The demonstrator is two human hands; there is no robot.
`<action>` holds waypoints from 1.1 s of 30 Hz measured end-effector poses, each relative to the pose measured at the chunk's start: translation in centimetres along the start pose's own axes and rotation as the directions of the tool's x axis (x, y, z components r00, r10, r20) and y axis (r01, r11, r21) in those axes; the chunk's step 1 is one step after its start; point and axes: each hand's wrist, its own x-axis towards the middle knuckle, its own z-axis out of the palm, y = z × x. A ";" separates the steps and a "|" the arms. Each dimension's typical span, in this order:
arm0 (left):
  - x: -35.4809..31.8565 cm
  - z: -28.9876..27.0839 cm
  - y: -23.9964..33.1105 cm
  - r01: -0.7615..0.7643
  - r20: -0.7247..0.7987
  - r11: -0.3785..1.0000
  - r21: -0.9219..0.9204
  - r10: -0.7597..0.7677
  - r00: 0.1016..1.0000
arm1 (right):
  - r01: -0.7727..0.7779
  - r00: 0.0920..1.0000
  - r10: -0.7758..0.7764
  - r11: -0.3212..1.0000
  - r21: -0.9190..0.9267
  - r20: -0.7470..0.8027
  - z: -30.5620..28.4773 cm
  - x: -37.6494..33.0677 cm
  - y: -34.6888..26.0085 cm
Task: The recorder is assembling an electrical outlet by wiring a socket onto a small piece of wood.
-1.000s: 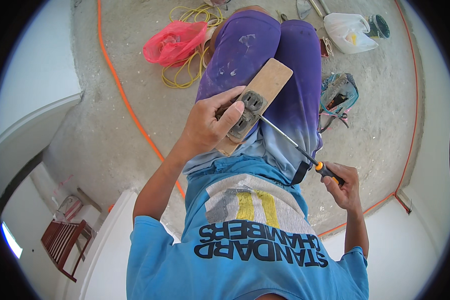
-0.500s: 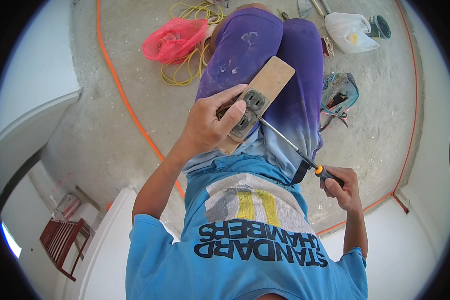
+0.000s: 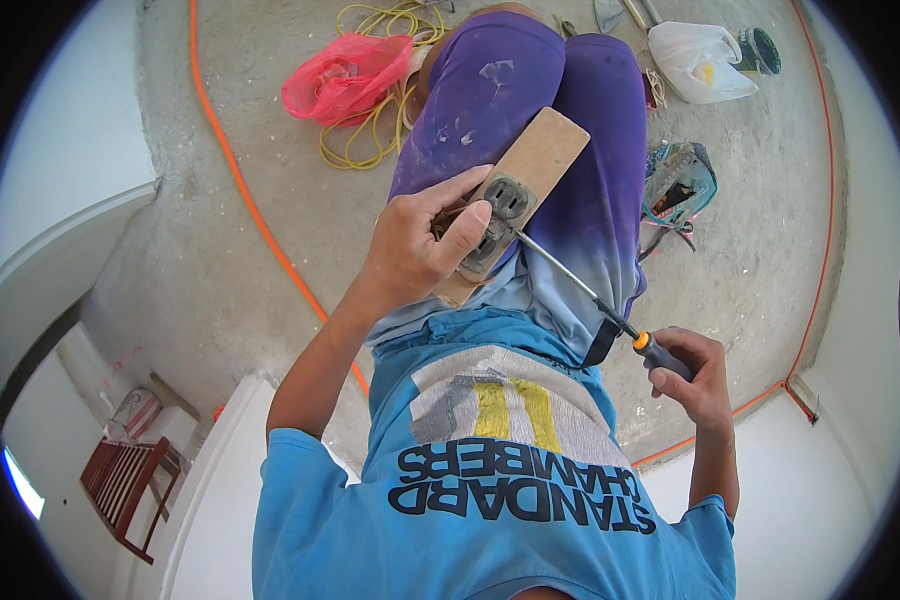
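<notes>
While we look down from the head camera, our left hand (image 3: 415, 245) grips a wooden board (image 3: 535, 165) with a grey outlet (image 3: 495, 215) mounted on it, thumb pressed on the outlet's face, the board resting over our purple-trousered thighs. Our right hand (image 3: 692, 375) is closed around the dark handle of a screwdriver (image 3: 590, 295), whose shaft slants up to the left so that its tip meets the outlet just beside the thumb. On the concrete floor (image 3: 220, 280) beyond lie a pink plastic bag (image 3: 345, 80), coiled yellow cable (image 3: 370, 140), an orange cord (image 3: 245, 195) and a white bag (image 3: 695, 60).
</notes>
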 end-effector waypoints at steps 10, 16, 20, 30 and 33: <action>0.3 -0.3 -0.1 -0.094 -0.011 0.987 0.127 0.096 0.995 | -0.041 0.981 0.059 0.994 -0.100 0.187 0.3 0.9 -0.1; -0.1 -0.9 1.1 -0.136 0.054 0.944 0.301 0.125 0.991 | 0.092 0.993 -0.055 0.908 -0.409 0.103 0.4 0.9 0.1; -0.3 -2.3 2.9 -0.238 0.268 0.868 0.435 0.128 0.955 | 0.072 0.983 0.016 0.880 -0.470 0.182 -2.4 0.9 3.5; -1.3 -2.3 4.1 -0.386 0.211 0.680 0.624 0.329 0.920 | 0.425 0.855 -0.502 0.536 -0.730 0.130 5.5 4.1 5.8; -1.2 -2.0 2.4 -0.294 0.154 0.764 0.575 0.252 0.956 | 0.496 0.803 -0.584 0.541 -0.679 0.121 6.3 5.8 4.2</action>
